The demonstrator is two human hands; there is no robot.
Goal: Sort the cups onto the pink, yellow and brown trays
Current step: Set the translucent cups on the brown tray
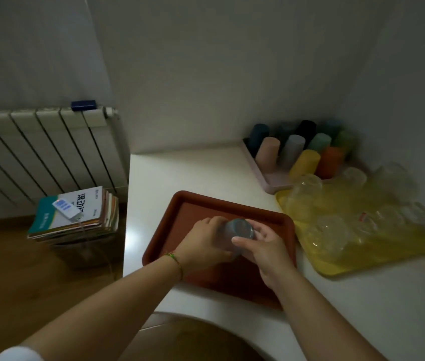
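Head view: left hand (203, 241) and right hand (266, 252) both curl round one greyish cup (238, 230) over the brown tray (232, 204), presumably steadying it for setting down there.

A white table (193, 173) fills the corner. A brown tray (180, 198) lies near its front edge. A yellow tray (336, 270) lies to its right, and a pink tray (274, 182) behind that.

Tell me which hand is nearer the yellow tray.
Right. The right hand grips the grey cup on the side facing the yellow tray; the left hand grips the cup's opposite side, farther off, both above the brown tray.
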